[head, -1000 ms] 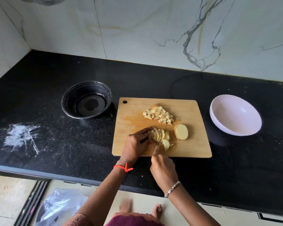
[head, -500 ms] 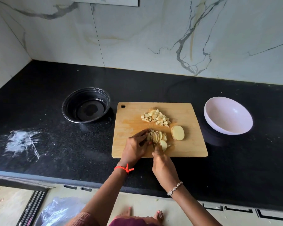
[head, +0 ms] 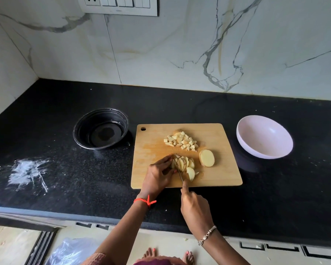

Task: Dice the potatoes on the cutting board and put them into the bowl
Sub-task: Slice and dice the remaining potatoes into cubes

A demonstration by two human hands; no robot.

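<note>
Hands and potato, labelled from the head view

Left hand (head: 157, 175): fingers curled down over the sliced potato (head: 183, 164), pinning it to the cutting board (head: 153, 148).
Right hand (head: 194, 205): wrapped round the handle of the knife (head: 180, 175), forefinger laid forward along it. The blade runs from my right fingertips into the slices, just beside the left fingertips.
Step in hand: I judge this to be cross-cutting the slices into dice.
Potatoes: the diced pile (head: 181, 140) lies beyond the left fingertips. The uncut potato half (head: 206, 158) lies just right of the slices, clear of all fingers.
Bowl: the pale bowl (head: 264, 136) stands well right of my right hand, off the board and empty, so no dice have been moved yet.
Risk, fingers: the blade stands very near my left fingertips, and a downstroke could nick them if they are not tucked back.
Risk, slices: the fanned slices are loose, and under weak pressure they may slide or topple, giving uneven dice.
Risk, board: it lies bare on a smooth counter, so a hard push could shift it.
Risk, bowl: a black bowl (head: 78, 138) stands left of my left hand. I take the pale one as the target but cannot be sure.
Surface: black speckled countertop (head: 65, 192) with a white smear (head: 27, 173) well left of the left hand.
Room: veined marble wall (head: 161, 54) meeting in a corner, with a switch panel (head: 118, 5) high above. A plastic bag (head: 71, 251) lies on the floor below.
</note>
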